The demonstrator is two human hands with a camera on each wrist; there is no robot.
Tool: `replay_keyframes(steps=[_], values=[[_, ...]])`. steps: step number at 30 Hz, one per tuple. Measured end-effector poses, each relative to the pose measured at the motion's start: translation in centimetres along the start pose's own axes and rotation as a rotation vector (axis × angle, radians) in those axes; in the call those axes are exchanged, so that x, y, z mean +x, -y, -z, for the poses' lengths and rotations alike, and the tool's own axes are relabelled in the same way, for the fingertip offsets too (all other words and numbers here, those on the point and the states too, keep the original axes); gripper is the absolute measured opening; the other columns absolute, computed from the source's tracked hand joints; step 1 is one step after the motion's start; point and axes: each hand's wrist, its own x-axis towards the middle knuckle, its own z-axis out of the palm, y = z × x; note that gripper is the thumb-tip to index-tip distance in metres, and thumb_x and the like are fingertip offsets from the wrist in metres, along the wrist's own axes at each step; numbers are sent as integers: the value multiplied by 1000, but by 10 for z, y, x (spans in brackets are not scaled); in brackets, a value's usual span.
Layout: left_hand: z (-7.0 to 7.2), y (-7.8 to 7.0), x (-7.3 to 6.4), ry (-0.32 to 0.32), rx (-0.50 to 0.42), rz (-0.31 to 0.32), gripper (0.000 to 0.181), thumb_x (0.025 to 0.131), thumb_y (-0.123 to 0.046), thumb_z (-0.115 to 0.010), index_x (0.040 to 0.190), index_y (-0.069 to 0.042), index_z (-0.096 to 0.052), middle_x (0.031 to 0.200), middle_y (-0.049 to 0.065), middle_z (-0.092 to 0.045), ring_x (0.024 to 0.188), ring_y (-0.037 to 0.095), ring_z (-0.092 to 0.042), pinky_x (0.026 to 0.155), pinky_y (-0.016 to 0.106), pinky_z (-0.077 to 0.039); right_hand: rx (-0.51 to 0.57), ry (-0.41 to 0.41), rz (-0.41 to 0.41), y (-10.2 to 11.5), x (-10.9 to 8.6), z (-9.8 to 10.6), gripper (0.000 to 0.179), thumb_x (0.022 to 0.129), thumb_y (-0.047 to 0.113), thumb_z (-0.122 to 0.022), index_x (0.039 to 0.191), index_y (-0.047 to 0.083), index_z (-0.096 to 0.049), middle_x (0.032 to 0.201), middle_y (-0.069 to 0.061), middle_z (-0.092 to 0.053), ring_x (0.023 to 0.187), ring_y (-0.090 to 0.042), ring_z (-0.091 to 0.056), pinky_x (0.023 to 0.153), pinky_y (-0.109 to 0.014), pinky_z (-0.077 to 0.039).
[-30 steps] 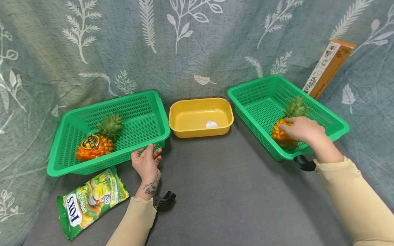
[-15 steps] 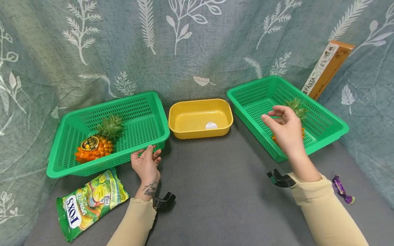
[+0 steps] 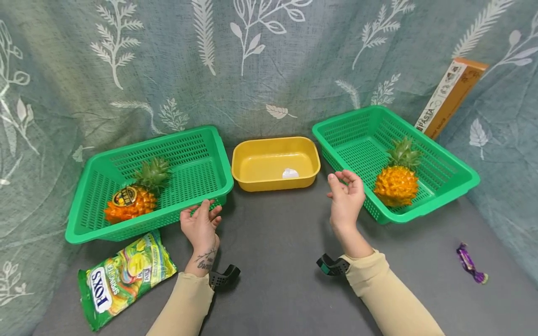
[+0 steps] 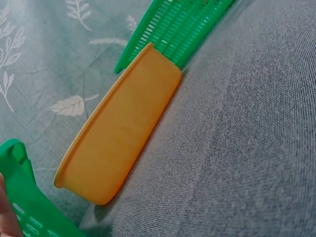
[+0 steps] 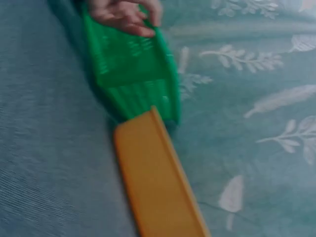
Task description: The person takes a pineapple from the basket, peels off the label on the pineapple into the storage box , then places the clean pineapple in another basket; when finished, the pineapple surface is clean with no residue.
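Note:
My left hand [image 3: 201,228] rests at the front right corner of the left green basket [image 3: 126,231], its loosely bent fingertips right at the rim. In the left wrist view, part of a finger [image 4: 6,212] shows against that basket. A pineapple [image 3: 134,203] with a black-and-gold label lies inside. My right hand [image 3: 346,200] hangs with loosely curled fingers and nothing between them, over the table beside the right green basket [image 3: 349,144]. That basket holds a second pineapple [image 3: 396,185], leaves toward the back. Between the baskets stands a yellow tub [image 3: 275,185].
A green Fox's candy bag [image 3: 126,280] lies in front of the left basket. One purple-wrapped candy [image 3: 470,263] lies at the right of the grey table [image 3: 277,270]. A pasta sauce box [image 3: 451,98] leans on the leafy curtain [image 3: 294,70]. A white round piece [image 3: 290,173] sits in the tub.
My right hand has let go of the right basket's pineapple and moved left and toward me, out of the basket. The purple candy has come into sight. My left hand stays put.

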Motion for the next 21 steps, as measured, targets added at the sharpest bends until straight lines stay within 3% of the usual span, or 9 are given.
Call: replay_keyframes(steps=[5,12,21], values=[[0,2,-1,1,-30,8,21,90,-11,-58,97,-2,-40,79,6,-64,52,10,-64,41,22,-47,-28,-32,-46,-18,-3,-1,19,85,4,-64,100,9,-54,91,0,-52,63,-4,-52,51,-20,-44],[0,0,-2,8,-61,17,19,91,-13,-57,93,-5,-40,79,7,-65,52,11,-64,41,22,-47,-45,-155,-125,-33,3,4,20,83,6,-66,99,5,-53,89,0,-51,60,-3,-49,47,-20,-42],[0,0,-3,13,-86,11,18,92,-13,-56,93,-4,-40,80,8,-64,52,12,-64,40,22,-47,33,-295,-188,-39,15,13,30,85,14,-66,105,-4,-52,84,1,-51,64,-7,-53,44,-17,-41]])
